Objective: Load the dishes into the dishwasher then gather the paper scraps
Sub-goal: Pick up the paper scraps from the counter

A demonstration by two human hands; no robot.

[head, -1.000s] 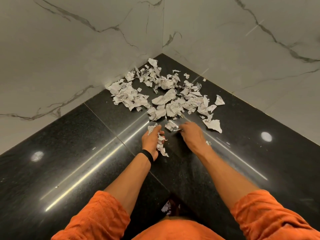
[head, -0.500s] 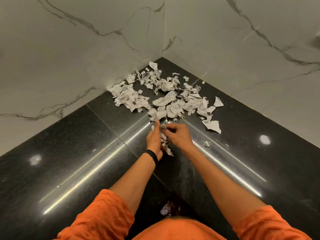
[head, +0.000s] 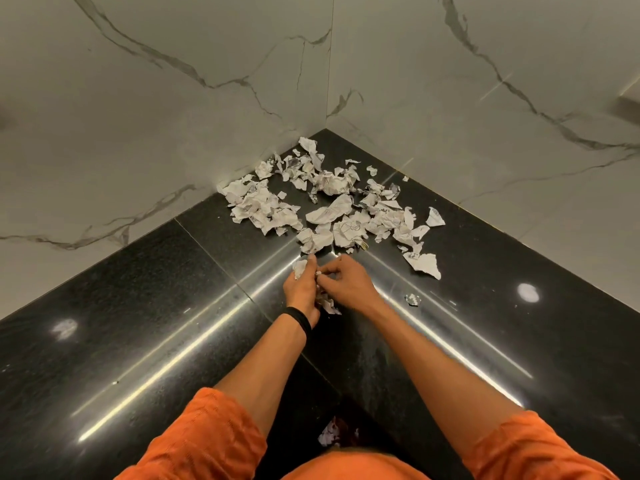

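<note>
Head view: paper scraps [head: 332,206] strewn in tabletop [head: 173,306] corner, centre frame, directly above hands; spread runs left-right. Left hand [head: 300,289] slightly nearer, clutching wad [head: 327,303]. Right hand [head: 348,285] pinches small piece [head: 319,271] beside it. One second back, right hand was down picking off tabletop; now at left hand.

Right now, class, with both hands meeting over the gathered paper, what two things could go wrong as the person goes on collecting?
1. The left hand grips a wad of scraps whose ends hang below the palm. When the right hand adds the small piece it pinches, some may slip out onto the black countertop.
2. The stray scrap lies apart from the main pile, to the right of the hands, so it could be overlooked.
</note>
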